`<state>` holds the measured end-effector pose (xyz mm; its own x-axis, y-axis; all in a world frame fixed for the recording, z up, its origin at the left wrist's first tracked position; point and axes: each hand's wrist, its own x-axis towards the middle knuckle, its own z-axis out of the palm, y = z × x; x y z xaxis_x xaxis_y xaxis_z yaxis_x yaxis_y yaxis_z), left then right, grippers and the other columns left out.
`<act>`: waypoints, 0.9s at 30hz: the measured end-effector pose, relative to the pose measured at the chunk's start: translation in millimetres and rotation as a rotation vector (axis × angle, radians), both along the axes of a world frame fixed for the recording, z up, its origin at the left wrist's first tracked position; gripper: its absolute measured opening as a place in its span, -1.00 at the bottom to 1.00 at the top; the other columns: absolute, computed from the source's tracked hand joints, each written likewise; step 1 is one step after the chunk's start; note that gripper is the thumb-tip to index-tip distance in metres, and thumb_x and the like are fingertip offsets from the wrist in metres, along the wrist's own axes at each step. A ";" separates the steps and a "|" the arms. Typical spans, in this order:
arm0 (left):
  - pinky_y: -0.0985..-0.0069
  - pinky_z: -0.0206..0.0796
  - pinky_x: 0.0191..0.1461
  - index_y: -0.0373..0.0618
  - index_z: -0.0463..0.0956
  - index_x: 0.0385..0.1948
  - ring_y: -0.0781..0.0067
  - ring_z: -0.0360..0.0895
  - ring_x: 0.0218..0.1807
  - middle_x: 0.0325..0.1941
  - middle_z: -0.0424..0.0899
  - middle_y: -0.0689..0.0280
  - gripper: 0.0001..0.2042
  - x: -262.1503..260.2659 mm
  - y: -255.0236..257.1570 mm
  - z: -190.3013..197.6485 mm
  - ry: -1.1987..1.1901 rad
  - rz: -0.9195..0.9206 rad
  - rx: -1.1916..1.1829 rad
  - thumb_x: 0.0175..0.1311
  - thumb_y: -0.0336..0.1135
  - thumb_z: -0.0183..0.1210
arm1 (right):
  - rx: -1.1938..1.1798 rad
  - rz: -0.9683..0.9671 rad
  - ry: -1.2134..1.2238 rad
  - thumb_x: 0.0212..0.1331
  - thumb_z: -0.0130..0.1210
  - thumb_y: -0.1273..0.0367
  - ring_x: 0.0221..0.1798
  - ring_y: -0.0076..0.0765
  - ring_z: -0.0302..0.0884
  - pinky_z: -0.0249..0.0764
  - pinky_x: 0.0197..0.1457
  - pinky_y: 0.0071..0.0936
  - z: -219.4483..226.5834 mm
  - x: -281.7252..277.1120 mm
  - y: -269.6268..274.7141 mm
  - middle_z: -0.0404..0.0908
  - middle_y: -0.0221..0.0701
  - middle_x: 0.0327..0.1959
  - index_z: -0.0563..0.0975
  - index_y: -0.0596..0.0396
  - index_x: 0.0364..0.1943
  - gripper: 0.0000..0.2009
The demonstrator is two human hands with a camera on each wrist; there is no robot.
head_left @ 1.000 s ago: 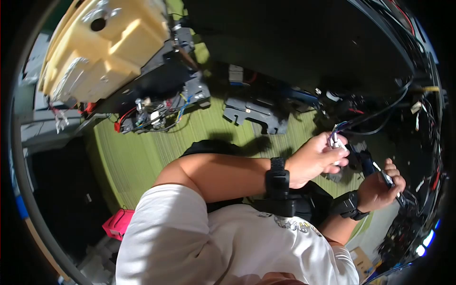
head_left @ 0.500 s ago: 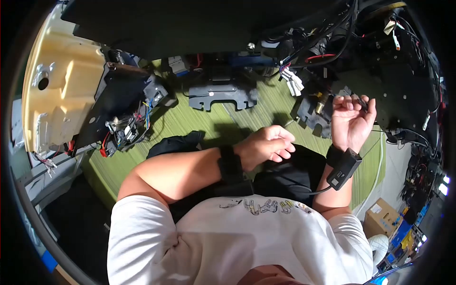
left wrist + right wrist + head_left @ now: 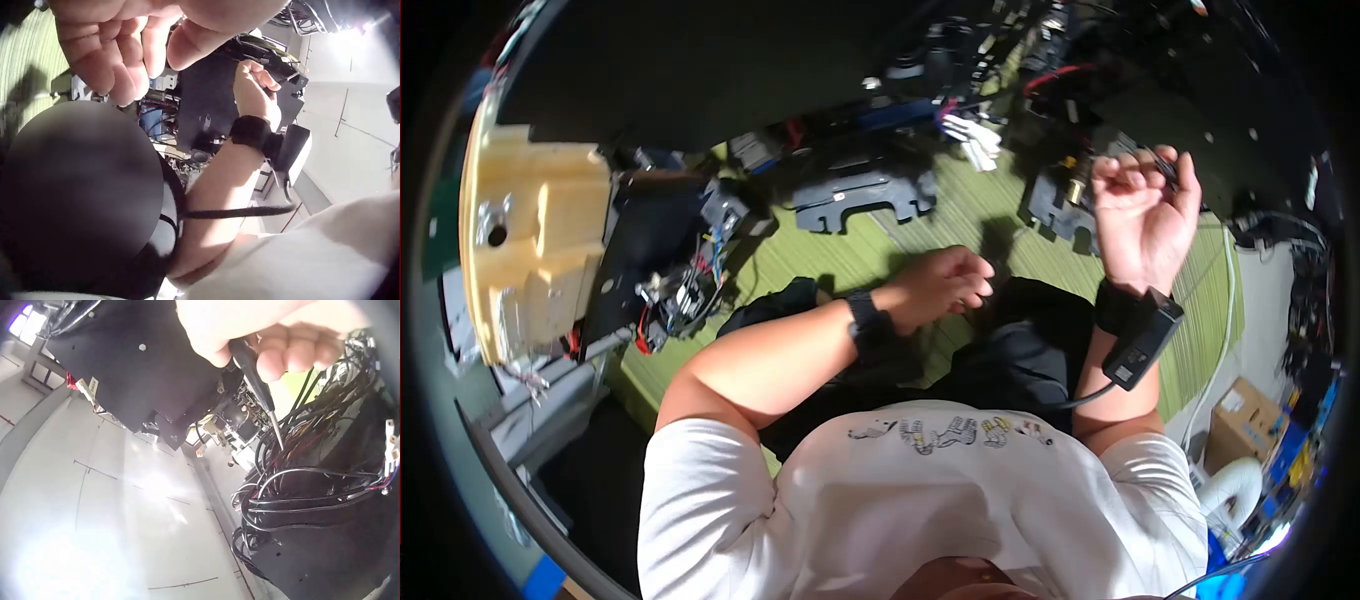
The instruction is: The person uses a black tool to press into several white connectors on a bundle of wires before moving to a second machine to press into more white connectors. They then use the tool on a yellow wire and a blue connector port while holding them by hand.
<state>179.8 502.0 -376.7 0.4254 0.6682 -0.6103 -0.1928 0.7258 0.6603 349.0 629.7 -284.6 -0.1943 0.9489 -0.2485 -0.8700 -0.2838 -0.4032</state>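
Observation:
My left hand point(image 3: 935, 288) hovers over my lap with its fingers loosely bent and nothing in them. In the left wrist view the same hand's fingertips hang at the top, empty. My right hand point(image 3: 1145, 222) is raised, palm up, by the dark panel on the right. It grips a screwdriver point(image 3: 253, 374) by its black handle, and the thin metal shaft points out past the fingers toward a bundle of black cables point(image 3: 281, 469). A cluster of white plug connectors point(image 3: 975, 143) dangles on thin wires beyond the left hand.
A dark notched bracket point(image 3: 865, 200) lies on the green striped carpet point(image 3: 940, 370). To the left stand a yellowish moulded shell point(image 3: 540, 250) and a module with exposed wiring point(image 3: 675, 300). A large black panel point(image 3: 700, 70) spans the far side. A cardboard box point(image 3: 1245, 420) sits at the right.
My left hand has let go of the white connectors and drawn back over my lap. The right hand has turned palm up, still holding the screwdriver. The head view has swung round.

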 end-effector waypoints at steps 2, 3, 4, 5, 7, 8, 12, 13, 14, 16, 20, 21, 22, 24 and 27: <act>0.65 0.29 -0.26 -0.13 0.36 -0.20 0.62 0.46 -0.29 -0.29 0.51 0.36 -0.82 -2.9 7.7 4.3 0.008 -0.039 -0.016 0.18 -0.36 0.00 | 0.044 -0.012 0.000 0.13 -0.06 0.23 -0.54 -0.48 0.23 0.25 -0.24 -0.41 -0.5 1.0 0.1 0.32 -0.51 -0.71 0.48 0.01 -0.51 -0.79; 0.64 0.30 -0.25 -0.13 0.36 -0.19 0.60 0.46 -0.28 -0.28 0.51 0.34 -0.83 -4.1 12.7 6.7 0.039 -0.006 -0.009 0.20 -0.38 -0.03 | 0.036 -0.013 0.002 0.14 -0.08 0.22 -0.54 -0.48 0.23 0.26 -0.25 -0.42 -1.0 1.5 0.0 0.31 -0.51 -0.71 0.47 0.00 -0.50 -0.79; 0.64 0.31 -0.23 -0.14 0.35 -0.18 0.59 0.46 -0.27 -0.26 0.50 0.32 -0.84 -4.6 16.9 8.3 0.069 0.031 -0.003 0.21 -0.40 -0.05 | 0.034 -0.015 0.001 0.14 -0.08 0.22 -0.53 -0.48 0.24 0.26 -0.25 -0.43 -0.6 1.4 -0.3 0.31 -0.52 -0.71 0.46 0.00 -0.49 -0.79; 0.64 0.31 -0.23 -0.14 0.35 -0.18 0.59 0.46 -0.27 -0.26 0.50 0.32 -0.84 -5.0 20.0 9.4 0.067 0.008 0.004 0.21 -0.40 -0.05 | 0.031 -0.015 0.001 0.15 -0.08 0.21 -0.53 -0.48 0.24 0.26 -0.25 -0.44 -0.2 1.3 -0.5 0.31 -0.52 -0.71 0.45 -0.01 -0.49 -0.80; 0.63 0.32 -0.21 -0.15 0.35 -0.17 0.55 0.46 -0.26 -0.24 0.49 0.29 -0.84 -6.3 25.1 11.9 0.056 0.097 0.003 0.23 -0.43 -0.09 | -0.005 -0.054 -0.014 0.15 -0.09 0.21 -0.53 -0.48 0.25 0.27 -0.25 -0.44 0.4 2.2 0.0 0.30 -0.52 -0.71 0.42 -0.02 -0.48 -0.80; 0.63 0.32 -0.22 -0.14 0.35 -0.17 0.53 0.47 -0.26 -0.25 0.49 0.29 -0.84 -6.9 26.4 8.5 0.031 0.121 0.026 0.23 -0.42 -0.07 | -0.011 -0.062 -0.010 0.16 -0.09 0.21 -0.53 -0.48 0.25 0.27 -0.26 -0.44 0.0 3.8 0.6 0.31 -0.52 -0.71 0.42 -0.02 -0.47 -0.80; 0.64 0.33 -0.24 -0.14 0.33 -0.15 0.53 0.48 -0.27 -0.24 0.51 0.29 -0.82 -3.3 38.3 4.5 0.038 0.157 0.002 0.23 -0.41 -0.07 | -0.021 -0.089 0.002 0.16 -0.09 0.21 -0.55 -0.48 0.25 0.28 -0.28 -0.45 -0.6 10.5 3.9 0.32 -0.51 -0.72 0.41 -0.02 -0.46 -0.81; 0.64 0.33 -0.24 -0.14 0.33 -0.15 0.53 0.48 -0.27 -0.24 0.51 0.29 -0.82 -4.5 42.6 0.7 0.041 0.145 0.005 0.23 -0.41 -0.07 | -0.020 -0.100 0.005 0.16 -0.09 0.21 -0.55 -0.48 0.25 0.28 -0.28 -0.45 -1.3 10.1 4.2 0.32 -0.51 -0.72 0.41 -0.02 -0.46 -0.81; 0.64 0.34 -0.26 -0.14 0.32 -0.13 0.54 0.48 -0.28 -0.24 0.51 0.28 -0.81 -4.3 48.7 -5.8 0.046 0.214 -0.006 0.23 -0.41 -0.06 | -0.029 -0.114 -0.003 0.16 -0.09 0.21 -0.55 -0.48 0.25 0.28 -0.29 -0.46 -1.2 11.5 4.9 0.33 -0.51 -0.72 0.41 -0.01 -0.46 -0.81; 0.64 0.37 -0.30 -0.15 0.27 -0.08 0.53 0.49 -0.28 -0.23 0.50 0.27 -0.76 -5.1 64.7 -19.3 0.081 0.315 -0.002 0.21 -0.40 -0.04 | -0.057 -0.139 -0.010 0.16 -0.09 0.21 -0.55 -0.49 0.25 0.28 -0.30 -0.46 -1.2 14.0 6.2 0.32 -0.51 -0.72 0.40 -0.01 -0.46 -0.81; 0.59 0.39 -0.34 -0.12 0.14 0.05 0.47 0.50 -0.27 -0.18 0.48 0.25 -0.61 -8.6 100.7 -64.9 0.083 0.522 0.020 0.17 -0.41 0.01 | -0.073 -0.168 -0.024 0.16 -0.10 0.21 -0.55 -0.49 0.24 0.27 -0.31 -0.46 -1.5 19.2 8.5 0.31 -0.50 -0.72 0.38 0.00 -0.44 -0.81; 0.56 0.40 -0.35 -0.10 0.13 0.05 0.43 0.51 -0.29 -0.17 0.48 0.24 -0.56 -8.4 110.6 -75.6 0.117 0.567 -0.017 0.13 -0.43 0.06 | -0.065 -0.162 -0.022 0.16 -0.10 0.21 -0.55 -0.48 0.24 0.27 -0.31 -0.46 -1.5 20.9 9.3 0.31 -0.50 -0.72 0.38 0.00 -0.43 -0.81; 0.54 0.41 -0.34 -0.08 0.13 0.06 0.42 0.51 -0.30 -0.16 0.48 0.24 -0.55 -9.6 116.3 -86.1 0.060 0.607 -0.016 0.11 -0.43 0.07 | -0.060 -0.156 -0.019 0.16 -0.10 0.21 -0.55 -0.48 0.24 0.26 -0.31 -0.45 -1.9 22.7 9.9 0.31 -0.50 -0.72 0.37 0.00 -0.42 -0.81; 0.50 0.42 -0.33 0.03 0.13 0.07 0.38 0.52 -0.30 -0.14 0.48 0.24 -0.52 -6.2 129.5 -92.1 0.042 0.674 -0.050 0.09 -0.48 0.08 | -0.050 -0.164 -0.007 0.17 -0.10 0.21 -0.55 -0.47 0.24 0.26 -0.31 -0.45 -3.9 25.5 11.7 0.31 -0.50 -0.72 0.37 0.00 -0.41 -0.81; 0.39 0.37 -0.15 0.18 0.13 0.08 0.40 0.48 -0.20 -0.13 0.46 0.30 -0.50 2.0 146.6 -95.1 -0.005 0.681 -0.099 0.10 -0.50 0.06 | -0.049 -0.166 0.000 0.17 -0.10 0.21 -0.55 -0.46 0.24 0.25 -0.31 -0.45 -6.3 29.4 14.0 0.30 -0.49 -0.71 0.36 0.01 -0.40 -0.81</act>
